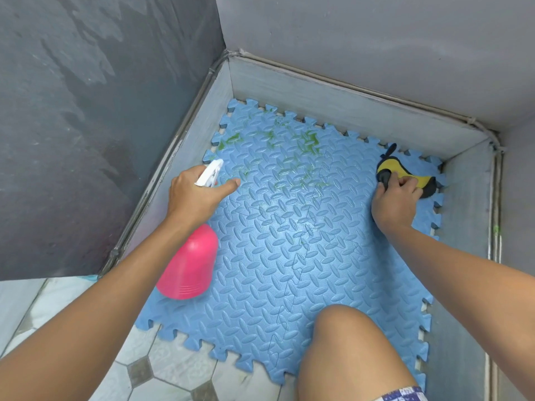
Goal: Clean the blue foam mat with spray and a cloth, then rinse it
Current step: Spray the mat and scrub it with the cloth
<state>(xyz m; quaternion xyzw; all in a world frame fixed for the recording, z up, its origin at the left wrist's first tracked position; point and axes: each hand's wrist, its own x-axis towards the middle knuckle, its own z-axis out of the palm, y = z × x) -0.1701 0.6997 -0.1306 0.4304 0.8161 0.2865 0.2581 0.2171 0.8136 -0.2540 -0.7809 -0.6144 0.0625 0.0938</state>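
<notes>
Looking down on a blue foam mat (pixel 289 256) in a grey-walled corner (pixel 318 91), with green smears (pixel 231 139) on its far left part. The left hand (pixel 197 198) grips the neck of a pink spray bottle (pixel 189 264), its white trigger head (pixel 209 172) pointing toward the smears. The right hand (pixel 395 202) clutches a yellow and black cloth (pixel 405 173) against the mat's far right edge. A bare knee (pixel 347 342) is above its near edge

One head-worn wide-angle camera looks forward and steeply down, close above the blue foam mat (pixel 289 256).
</notes>
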